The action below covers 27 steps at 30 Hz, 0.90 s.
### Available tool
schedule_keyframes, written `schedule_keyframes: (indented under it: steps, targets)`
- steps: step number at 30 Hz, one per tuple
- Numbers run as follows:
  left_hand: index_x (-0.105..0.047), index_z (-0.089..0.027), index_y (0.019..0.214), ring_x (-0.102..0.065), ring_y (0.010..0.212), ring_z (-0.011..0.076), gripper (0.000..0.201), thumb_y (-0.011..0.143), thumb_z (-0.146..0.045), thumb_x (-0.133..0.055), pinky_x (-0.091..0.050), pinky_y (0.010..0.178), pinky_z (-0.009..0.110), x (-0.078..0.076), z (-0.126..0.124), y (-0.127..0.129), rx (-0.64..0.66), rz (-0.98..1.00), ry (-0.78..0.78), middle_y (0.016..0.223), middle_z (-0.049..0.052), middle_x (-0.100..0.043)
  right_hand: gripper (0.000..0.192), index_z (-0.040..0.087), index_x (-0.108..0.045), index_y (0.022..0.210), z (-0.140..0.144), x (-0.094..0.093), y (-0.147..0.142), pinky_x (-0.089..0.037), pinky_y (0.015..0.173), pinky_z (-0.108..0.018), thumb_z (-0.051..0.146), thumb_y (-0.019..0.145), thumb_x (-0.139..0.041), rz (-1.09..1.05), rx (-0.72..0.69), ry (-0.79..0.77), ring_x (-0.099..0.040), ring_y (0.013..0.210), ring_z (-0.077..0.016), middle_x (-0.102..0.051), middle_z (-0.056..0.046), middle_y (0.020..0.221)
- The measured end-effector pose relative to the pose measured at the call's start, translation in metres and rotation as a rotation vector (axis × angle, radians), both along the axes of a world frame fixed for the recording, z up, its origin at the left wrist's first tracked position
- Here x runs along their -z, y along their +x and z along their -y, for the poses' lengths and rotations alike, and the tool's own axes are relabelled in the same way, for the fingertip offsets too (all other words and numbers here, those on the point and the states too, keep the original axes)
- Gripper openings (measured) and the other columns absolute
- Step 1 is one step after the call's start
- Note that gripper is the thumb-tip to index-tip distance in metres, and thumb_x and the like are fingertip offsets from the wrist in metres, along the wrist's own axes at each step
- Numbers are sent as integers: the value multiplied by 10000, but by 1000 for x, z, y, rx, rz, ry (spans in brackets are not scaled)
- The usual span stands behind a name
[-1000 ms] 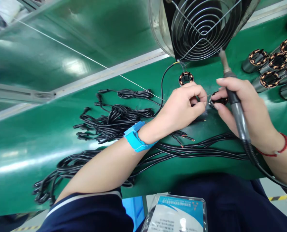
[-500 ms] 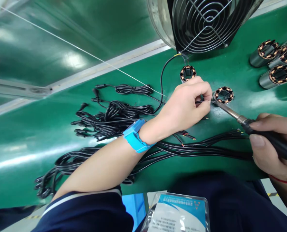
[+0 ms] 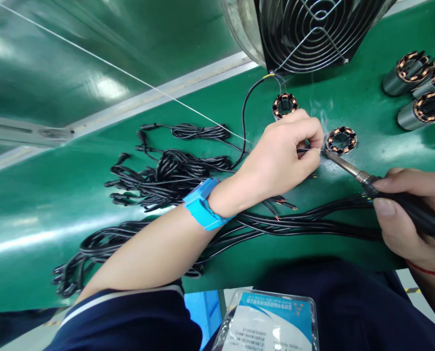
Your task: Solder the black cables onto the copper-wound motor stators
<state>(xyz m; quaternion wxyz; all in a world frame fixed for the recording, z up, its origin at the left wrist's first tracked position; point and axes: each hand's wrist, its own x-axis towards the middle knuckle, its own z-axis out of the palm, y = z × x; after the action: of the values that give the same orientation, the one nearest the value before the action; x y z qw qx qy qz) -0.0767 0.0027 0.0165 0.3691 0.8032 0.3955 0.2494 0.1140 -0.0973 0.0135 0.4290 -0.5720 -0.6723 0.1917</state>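
My left hand [image 3: 281, 151], a blue strap [image 3: 205, 202] at its wrist, is closed in a pinch on a thin wire [image 3: 304, 150]. In my right hand [image 3: 409, 214] is a soldering iron [image 3: 415, 207], gripped by its black handle. The iron's metal tip meets the end of the wire at the left edge of a motor stator [image 3: 342, 140], a ring of copper windings. Faint smoke rises there. Just behind my left hand stands another stator [image 3: 285, 105], partly covered by the hand, with a black cable [image 3: 244, 117] wired to its top.
A fan with a wire guard [image 3: 314, 39] stands at the back. Several more stators [image 3: 409, 73] are grouped at the far right. Bundled black cables [image 3: 177, 170] lie left of my hand, and more cables [image 3: 298, 226] run along the front. A white string [image 3: 148, 84] stretches across the upper left.
Smoke now shows more plainly above the soldering iron's tip. Both hands keep their grips with only slight movement, and the view has shifted a little.
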Motion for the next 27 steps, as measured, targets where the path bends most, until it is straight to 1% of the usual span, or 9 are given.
schedule_keyframes:
  steps: [3,6,9,12,16,19,21,23,27]
  targets:
    - [-511,-180,654,-511,704,120,183,750,-24,-511,-456,670,283,1,0,0,3,1,13,745,22,-553,91,243,-669,867,1,1,1,-582,560,-349,243,777,-651,16,-28,52,-666,606,-184,-684,-19,721]
    - [-516,-177,659,-510,698,114,175,754,-30,-505,-449,654,270,2,-1,0,8,11,39,742,19,-554,191,246,-674,976,-2,0,2,-561,524,-289,200,792,-650,51,-41,161,-650,610,-151,-664,1,740]
    - [-518,-172,658,-508,689,111,178,749,-21,-495,-445,645,265,3,-1,0,11,18,59,742,22,-559,276,253,-660,1076,-7,-3,2,-554,538,-264,187,808,-652,121,-56,188,-640,632,-136,-664,6,788]
    - [-520,-171,657,-501,678,109,174,746,-25,-489,-439,637,266,2,-1,1,3,5,68,746,23,-562,381,302,-615,1194,-11,-8,0,-562,610,-273,180,835,-647,197,-90,140,-651,704,-140,-694,24,884]
    - [-525,-166,665,-501,693,106,159,747,-37,-484,-432,658,262,0,-1,1,3,-13,76,746,18,-556,515,388,-490,1360,-14,-17,0,-587,779,-298,238,888,-630,231,-117,38,-697,906,-155,-699,66,1110]
    - [-528,-164,674,-503,700,104,151,760,-50,-479,-426,659,259,-1,-1,1,10,-43,72,760,17,-558,500,406,-459,1381,-21,-26,2,-594,782,-309,301,913,-602,197,-104,-87,-712,900,-150,-654,71,1227]
    - [-525,-165,674,-510,714,108,154,762,-50,-474,-431,666,262,-2,-1,2,7,-63,71,765,17,-559,414,369,-509,1336,-29,-30,3,-589,727,-293,306,931,-562,190,-120,-130,-713,845,-138,-661,45,1183]
    - [-522,-168,675,-519,726,114,156,759,-46,-473,-442,678,267,-3,-1,2,1,-78,69,764,14,-559,377,321,-523,1306,-38,-30,3,-583,718,-298,304,930,-545,219,-160,-129,-705,850,-152,-671,9,1101]
    - [-522,-172,681,-539,740,130,154,757,-46,-477,-460,692,282,-4,-1,3,-1,-98,64,766,14,-563,506,278,-445,1322,-51,-12,-3,-551,833,-392,238,845,-609,180,-223,-74,-662,925,-213,-643,-12,993]
